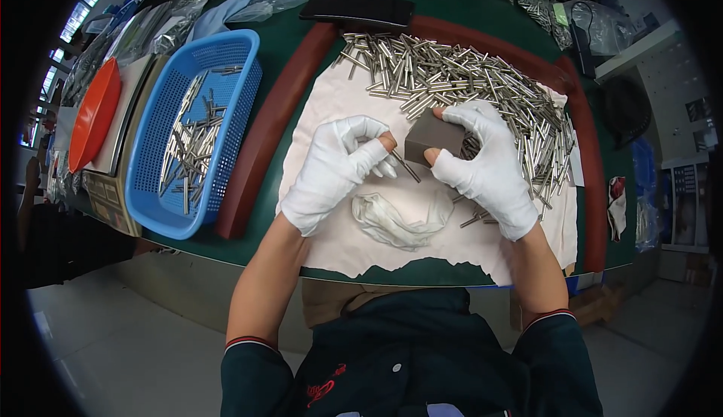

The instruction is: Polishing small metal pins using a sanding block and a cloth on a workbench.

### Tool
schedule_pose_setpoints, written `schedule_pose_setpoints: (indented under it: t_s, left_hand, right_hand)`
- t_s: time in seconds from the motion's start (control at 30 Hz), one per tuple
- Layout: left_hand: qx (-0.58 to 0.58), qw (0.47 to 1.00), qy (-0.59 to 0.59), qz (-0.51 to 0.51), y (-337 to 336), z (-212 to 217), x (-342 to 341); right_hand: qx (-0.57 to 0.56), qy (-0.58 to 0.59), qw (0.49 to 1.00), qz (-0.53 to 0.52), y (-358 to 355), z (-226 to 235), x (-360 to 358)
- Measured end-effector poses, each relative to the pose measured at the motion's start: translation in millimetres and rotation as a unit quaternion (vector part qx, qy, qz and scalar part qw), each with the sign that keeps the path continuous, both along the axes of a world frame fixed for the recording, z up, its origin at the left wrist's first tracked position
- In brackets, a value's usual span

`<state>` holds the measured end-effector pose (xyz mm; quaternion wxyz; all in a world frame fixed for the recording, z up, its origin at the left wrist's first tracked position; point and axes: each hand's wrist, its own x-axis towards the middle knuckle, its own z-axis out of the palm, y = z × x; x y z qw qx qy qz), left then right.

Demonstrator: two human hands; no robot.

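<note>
My left hand (337,162), in a white glove with bare thumb tip, pinches a thin metal pin (407,167) that slants down to the right. My right hand (488,164), gloved the same way, grips a brown-grey block (432,139) between thumb and fingers. The pin's free end lies just below the block, and whether they touch I cannot tell. Behind and to the right of the block spreads a big heap of loose metal pins (452,70) on a pale cloth (312,127). A crumpled whitish rag (403,221) lies below my hands.
Dark red wooden bars (273,134) frame the cloth on the green table. A blue plastic basket (248,63) with more pins stands at left, beside an orange-red tray (96,116) on a scale. A black phone (358,10) rests on the far bar. Plastic bags crowd the back.
</note>
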<state>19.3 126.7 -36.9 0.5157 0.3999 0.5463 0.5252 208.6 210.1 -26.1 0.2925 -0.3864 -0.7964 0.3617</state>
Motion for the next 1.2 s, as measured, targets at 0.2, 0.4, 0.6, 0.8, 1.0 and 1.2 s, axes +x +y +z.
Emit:
schedule_pose_setpoints:
  t_s: [0.2, 0.4, 0.6, 0.8, 1.0, 1.2]
  left_hand:
    - [0.007, 1.0, 0.023, -0.015, 0.0, 2.0, -0.7]
    - [0.014, 0.998, 0.053, -0.012, -0.7, 1.0, -0.3]
    - [-0.032, 0.999, -0.011, 0.014, 4.0, -8.3, -7.3]
    - [-0.032, 0.999, -0.02, 0.02, 3.2, -11.6, -9.2]
    - [-0.014, 1.0, -0.001, 0.019, 2.5, -4.7, -4.0]
    - [0.015, 0.998, 0.067, -0.007, -1.9, 4.4, 2.3]
  right_hand:
    - [-0.042, -0.018, 0.998, 0.031, -0.1, 5.5, -0.5]
    - [-0.022, -0.015, 0.999, 0.025, -6.1, 6.9, -2.5]
    - [-0.002, 0.035, 0.999, -0.035, 4.4, -0.5, 2.3]
    - [-0.021, 0.024, 0.999, -0.001, 3.4, 0.7, 2.2]
    - [-0.051, 0.046, 0.996, 0.058, -7.6, -1.0, -2.7]
    - [-0.033, 0.012, 0.998, 0.042, -2.2, 0.0, 0.5]
